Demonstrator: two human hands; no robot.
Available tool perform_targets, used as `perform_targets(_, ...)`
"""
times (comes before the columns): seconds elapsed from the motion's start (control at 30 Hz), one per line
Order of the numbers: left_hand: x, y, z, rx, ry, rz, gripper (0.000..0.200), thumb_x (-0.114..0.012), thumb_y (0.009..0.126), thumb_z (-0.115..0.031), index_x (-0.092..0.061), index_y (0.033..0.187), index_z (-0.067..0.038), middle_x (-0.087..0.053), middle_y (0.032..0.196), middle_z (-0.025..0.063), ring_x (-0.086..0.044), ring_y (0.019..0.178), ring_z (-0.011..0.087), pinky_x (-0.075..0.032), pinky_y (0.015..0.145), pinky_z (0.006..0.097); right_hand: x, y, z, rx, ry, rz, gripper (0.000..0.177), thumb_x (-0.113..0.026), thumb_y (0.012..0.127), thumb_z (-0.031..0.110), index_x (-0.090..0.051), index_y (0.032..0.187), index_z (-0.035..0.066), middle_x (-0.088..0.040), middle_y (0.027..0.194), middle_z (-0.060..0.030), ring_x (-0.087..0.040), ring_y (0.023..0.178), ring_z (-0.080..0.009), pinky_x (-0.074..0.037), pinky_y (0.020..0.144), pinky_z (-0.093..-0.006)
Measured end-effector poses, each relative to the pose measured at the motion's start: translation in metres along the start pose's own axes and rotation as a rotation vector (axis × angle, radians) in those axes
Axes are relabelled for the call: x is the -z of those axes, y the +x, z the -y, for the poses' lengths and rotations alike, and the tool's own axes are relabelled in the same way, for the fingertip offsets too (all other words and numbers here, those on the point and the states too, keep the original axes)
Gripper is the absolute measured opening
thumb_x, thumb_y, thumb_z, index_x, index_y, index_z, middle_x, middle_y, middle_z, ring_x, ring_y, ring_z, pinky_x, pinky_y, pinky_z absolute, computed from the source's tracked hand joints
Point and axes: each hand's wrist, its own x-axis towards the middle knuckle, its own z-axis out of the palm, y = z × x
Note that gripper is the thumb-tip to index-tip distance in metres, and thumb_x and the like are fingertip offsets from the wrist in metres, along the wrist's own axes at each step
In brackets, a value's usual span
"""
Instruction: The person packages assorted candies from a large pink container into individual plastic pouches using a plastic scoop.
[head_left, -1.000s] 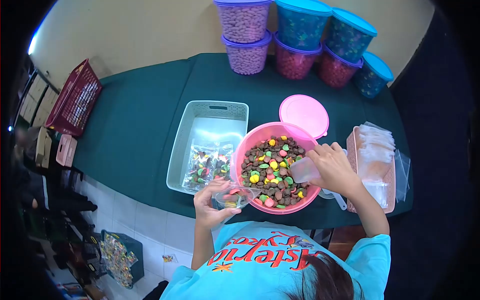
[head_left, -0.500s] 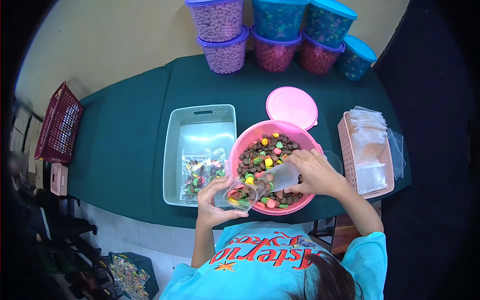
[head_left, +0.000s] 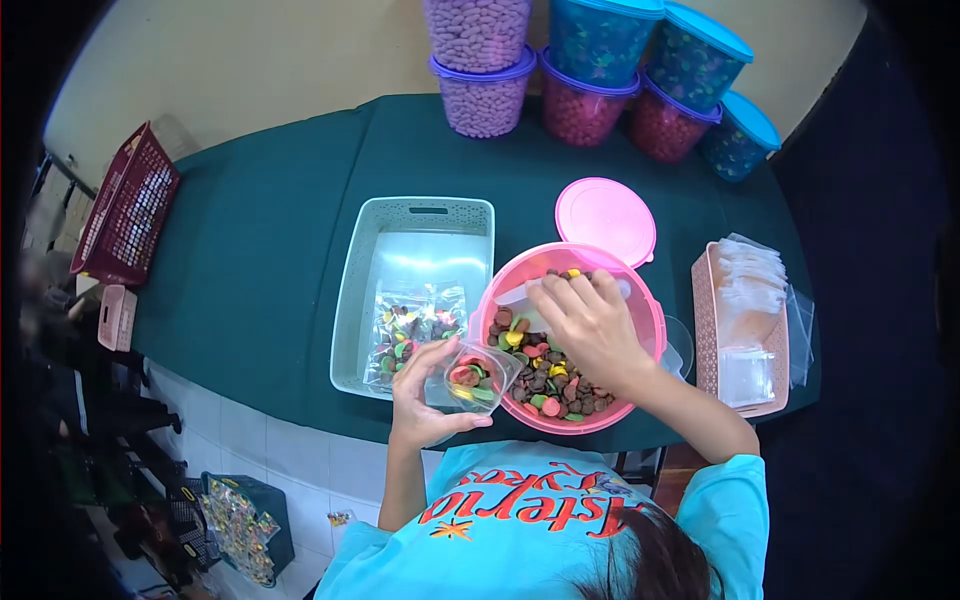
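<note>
My left hand is wrapped round a clear plastic cup, tilted at the near left rim of the pink tub. Brown, red, green and yellow button-shaped sweets lie inside the cup. Over the tub, my right hand grips a translucent white scoop, partly hidden under the fingers. Mostly brown sweets fill the tub, with coloured ones mixed in. To the left, a pale green basket holds clear packets of sweets.
A pink lid lies behind the tub. On the right, a pink basket contains clear plastic bags. Several stacked lidded tubs stand at the back. A maroon basket is at the far left.
My right hand has moved from the cup's mouth to the far part of the tub, taking the scoop along. My left hand still holds the cup near the rim. The view has shifted slightly.
</note>
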Motion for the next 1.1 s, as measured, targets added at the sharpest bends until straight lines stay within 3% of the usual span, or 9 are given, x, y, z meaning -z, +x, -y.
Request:
perform_targets(0.03,0.001,-0.002,-0.002,0.017,-0.001,-0.015,0.085,-0.086,0.038,-0.027,-0.053,0.112,-0.001,-0.055,0.105,0.0123,-0.054,0.096,0.0211,-0.042,0.082,0.0321,-0.002,0.003,-0.004,0.014,0.024,0.057,0.033,-0.055,0.069,0.011,-0.052,0.102,0.007,-0.054,0.096,-0.0062,-0.051,0.083,-0.0179,-0.035,0.078,-0.0353)
perform_targets(0.2,0.0,-0.01,-0.011,0.015,0.005,-0.054,0.085,-0.086,0.04,-0.027,-0.052,0.112,0.001,-0.055,0.106,0.013,-0.054,0.098,0.0224,-0.04,0.086,0.0334,-0.016,0.001,-0.015,0.176,0.076,0.024,0.03,-0.054,0.069,0.009,-0.052,0.099,0.009,-0.054,0.094,-0.0043,-0.051,0.084,-0.0181,-0.036,0.081,-0.0375)
perform_targets(0.3,-0.001,-0.015,-0.018,0.105,0.07,0.183,0.082,-0.082,0.047,-0.03,-0.049,0.115,0.001,-0.054,0.107,0.015,-0.052,0.102,0.0253,-0.038,0.088,0.0357,-0.011,0.001,-0.016,0.241,0.152,0.015,0.03,-0.055,0.069,0.012,-0.051,0.099,0.008,-0.051,0.088,-0.0044,-0.05,0.086,-0.0174,-0.035,0.084,-0.0359)
perform_targets(0.37,-0.008,-0.018,-0.017,0.105,0.057,0.174,0.082,-0.081,0.048,-0.032,-0.048,0.115,0.001,-0.054,0.107,0.0153,-0.052,0.102,0.0258,-0.037,0.089,0.0357,-0.009,0.002,-0.017,0.229,0.284,0.046,0.024,-0.055,0.07,0.012,-0.052,0.094,0.009,-0.052,0.088,-0.0038,-0.051,0.086,-0.0174,-0.035,0.083,-0.0348)
perform_targets(0.5,-0.012,-0.019,-0.023,0.1,0.1,0.174,0.081,-0.079,0.05,-0.034,-0.047,0.117,0.0,-0.053,0.109,0.0157,-0.051,0.103,0.027,-0.037,0.089,0.0358,-0.011,0.001,-0.013,0.295,0.216,-0.014,0.021,-0.057,0.069,0.013,-0.053,0.09,0.009,-0.053,0.087,-0.0033,-0.051,0.086,-0.0174,-0.035,0.082,-0.0339)
perform_targets(0.67,-0.015,-0.019,-0.031,0.19,0.136,0.155,0.085,-0.076,0.049,-0.041,-0.048,0.117,0.001,-0.054,0.11,0.0151,-0.05,0.106,0.0261,-0.034,0.094,0.0364,0.001,0.0,-0.019,0.417,0.296,0.106,0.031,-0.065,0.063,0.012,-0.056,0.093,0.013,-0.055,0.091,-0.0006,-0.051,0.082,-0.0163,-0.035,0.077,-0.0335)
perform_targets(0.77,-0.015,-0.021,-0.028,0.145,0.109,0.145,0.078,-0.077,0.052,-0.034,-0.047,0.118,-0.002,-0.053,0.111,0.0144,-0.052,0.103,0.0264,-0.037,0.09,0.0363,0.006,0.001,-0.024,0.399,0.447,0.247,0.029,-0.066,0.062,0.017,-0.058,0.088,0.009,-0.055,0.084,-0.0014,-0.052,0.085,-0.0156,-0.035,0.076,-0.0307)
perform_targets(1.0,-0.011,-0.02,-0.023,0.171,0.068,0.178,0.078,-0.077,0.052,-0.034,-0.047,0.118,-0.003,-0.052,0.114,0.0142,-0.051,0.105,0.0257,-0.036,0.092,0.0355,-0.008,-0.004,-0.032,0.349,0.518,0.226,0.038,-0.069,0.055,0.015,-0.059,0.091,0.01,-0.056,0.087,-0.0019,-0.052,0.085,-0.0168,-0.034,0.076,-0.0313)
perform_targets(1.1,-0.006,-0.016,-0.023,0.18,0.08,0.226,0.079,-0.077,0.052,-0.034,-0.047,0.118,-0.003,-0.052,0.114,0.0139,-0.05,0.106,0.0249,-0.035,0.092,0.0356,-0.006,-0.008,-0.036,0.271,0.633,0.377,0.045,-0.071,0.051,0.018,-0.059,0.094,0.01,-0.057,0.09,-0.0025,-0.052,0.087,-0.0179,-0.033,0.077,-0.0319)
